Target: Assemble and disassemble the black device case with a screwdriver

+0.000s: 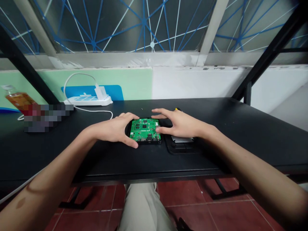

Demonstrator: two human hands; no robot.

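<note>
My left grip point(115, 130) opens wide around the left side of the black casing point(155, 142), thumb at its near edge and fingers at its far edge, probably to keep it steady. The green circuit board point(141, 130) sits face up in it at the center of the frame, likely so its components stay within view. My right grip point(184, 123) is spread loosely, thumb at the board's right side, fingers near the far corner; I can't tell how firmly it touches. Below that hand, a silvery metal plate point(182, 140) lies over a black cover point(180, 149), just beside the casing on the surface point(144, 163).

I count one board, one casing, one plate, one cover and, upper left, one power strip point(91, 101) carrying one white charger point(101, 93).
</note>
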